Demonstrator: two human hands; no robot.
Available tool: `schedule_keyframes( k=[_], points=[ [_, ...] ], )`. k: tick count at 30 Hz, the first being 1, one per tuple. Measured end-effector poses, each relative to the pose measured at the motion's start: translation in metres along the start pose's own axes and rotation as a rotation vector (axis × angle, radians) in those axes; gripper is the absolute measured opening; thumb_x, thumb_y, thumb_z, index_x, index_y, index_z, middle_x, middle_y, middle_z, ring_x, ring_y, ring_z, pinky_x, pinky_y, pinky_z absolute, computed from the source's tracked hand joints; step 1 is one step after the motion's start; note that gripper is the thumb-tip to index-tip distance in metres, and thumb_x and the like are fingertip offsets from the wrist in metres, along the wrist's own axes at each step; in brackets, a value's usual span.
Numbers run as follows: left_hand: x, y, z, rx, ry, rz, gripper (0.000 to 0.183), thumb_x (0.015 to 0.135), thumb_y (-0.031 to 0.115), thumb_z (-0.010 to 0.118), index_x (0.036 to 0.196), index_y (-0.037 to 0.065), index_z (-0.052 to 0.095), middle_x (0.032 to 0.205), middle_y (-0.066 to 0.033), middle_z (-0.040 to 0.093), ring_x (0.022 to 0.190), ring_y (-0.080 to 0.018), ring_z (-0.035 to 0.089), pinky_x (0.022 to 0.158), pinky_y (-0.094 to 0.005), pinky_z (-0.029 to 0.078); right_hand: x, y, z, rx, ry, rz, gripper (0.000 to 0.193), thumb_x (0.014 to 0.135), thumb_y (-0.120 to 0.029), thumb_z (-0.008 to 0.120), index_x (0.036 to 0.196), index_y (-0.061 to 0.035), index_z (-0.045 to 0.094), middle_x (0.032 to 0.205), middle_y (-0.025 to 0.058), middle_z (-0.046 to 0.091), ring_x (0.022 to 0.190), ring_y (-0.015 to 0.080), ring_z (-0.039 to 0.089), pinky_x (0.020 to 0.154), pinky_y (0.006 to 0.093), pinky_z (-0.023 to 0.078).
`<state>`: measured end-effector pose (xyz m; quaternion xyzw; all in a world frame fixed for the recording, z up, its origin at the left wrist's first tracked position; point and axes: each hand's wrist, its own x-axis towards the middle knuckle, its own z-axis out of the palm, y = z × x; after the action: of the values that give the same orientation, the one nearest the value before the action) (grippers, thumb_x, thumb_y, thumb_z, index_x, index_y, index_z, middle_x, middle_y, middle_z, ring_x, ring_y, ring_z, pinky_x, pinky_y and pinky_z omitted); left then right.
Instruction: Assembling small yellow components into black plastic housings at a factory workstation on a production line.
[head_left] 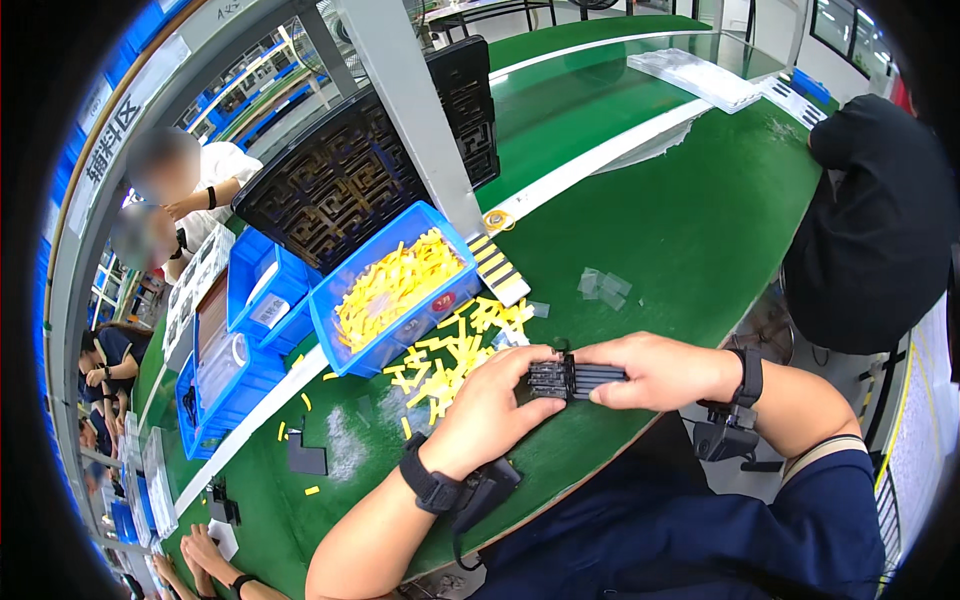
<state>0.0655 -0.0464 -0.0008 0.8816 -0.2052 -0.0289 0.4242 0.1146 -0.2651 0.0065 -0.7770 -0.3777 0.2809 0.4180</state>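
Observation:
Just above the near edge of the green table, both my hands hold a bundle of slim black parts [598,380] lying side by side. My left hand [497,402] is closed on its left end, the thumb along the near side. At the opposite end, my right hand [655,370] grips the bundle between thumb and fingers. What exactly the parts are is too small to tell. Loose yellow strips [440,368] lie scattered just beyond my left hand. Small clear film pieces [605,287] rest on the table farther out.
A blue bin [398,338] of yellow strips stands beyond the pile, before a large black slotted tray [330,185] and grey post [415,110]. More blue bins [235,390] sit left. A black block [307,456] lies near-left. A person in black [875,220] sits at right.

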Motion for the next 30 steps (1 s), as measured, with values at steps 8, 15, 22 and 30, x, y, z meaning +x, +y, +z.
schedule_keyframes(
  k=[8, 15, 22, 30],
  points=[
    [0.009, -0.006, 0.014, 0.059, 0.014, -0.06, 0.053, 0.072, 0.018, 0.073, 0.116, 0.0, 0.048, 0.104, -0.0189, 0.058, 0.098, -0.0316, 0.058, 0.086, -0.0357, 0.045, 0.011, 0.024, 0.035, 0.595, 0.754, -0.143, 0.028, 0.087, -0.009, 0.054, 0.113, 0.0029, 0.055, 0.101, 0.0084, 0.059, 0.097, 0.0145, 0.055, 0.087, 0.0264, 0.043],
    [0.009, 0.005, 0.015, 0.141, 0.041, -0.069, 0.065, 0.072, 0.013, 0.071, 0.126, 0.0, 0.035, 0.11, -0.0243, 0.053, 0.101, -0.0385, 0.054, 0.088, -0.0406, 0.043, 0.033, 0.018, 0.061, 0.867, 0.794, -0.133, 0.023, 0.091, -0.014, 0.048, 0.108, 0.0007, 0.057, 0.092, 0.0026, 0.058, 0.086, 0.008, 0.052, 0.079, 0.0222, 0.043],
    [-0.021, 0.022, -0.02, -0.515, 0.204, -0.147, 0.049, 0.077, 0.005, 0.068, 0.118, -0.001, 0.041, 0.104, -0.0096, 0.058, 0.095, -0.014, 0.057, 0.082, -0.0274, 0.046, 0.021, -0.021, 0.05, 1.124, 0.597, -0.233, 0.029, 0.091, -0.017, 0.049, 0.114, 0.0002, 0.052, 0.097, 0.006, 0.058, 0.091, 0.0113, 0.053, 0.08, 0.0239, 0.043],
    [-0.073, 0.007, -0.045, -0.297, -0.085, -0.424, 0.043, 0.089, 0.023, 0.055, 0.123, -0.002, 0.049, 0.113, -0.007, 0.056, 0.101, -0.0134, 0.051, 0.089, -0.0271, 0.039, 0.034, -0.009, 0.04, 0.95, 0.355, -0.072, 0.022, 0.088, -0.016, 0.054, 0.102, 0.0001, 0.06, 0.09, 0.0057, 0.061, 0.078, 0.011, 0.057, 0.072, 0.0235, 0.046]
  ],
)
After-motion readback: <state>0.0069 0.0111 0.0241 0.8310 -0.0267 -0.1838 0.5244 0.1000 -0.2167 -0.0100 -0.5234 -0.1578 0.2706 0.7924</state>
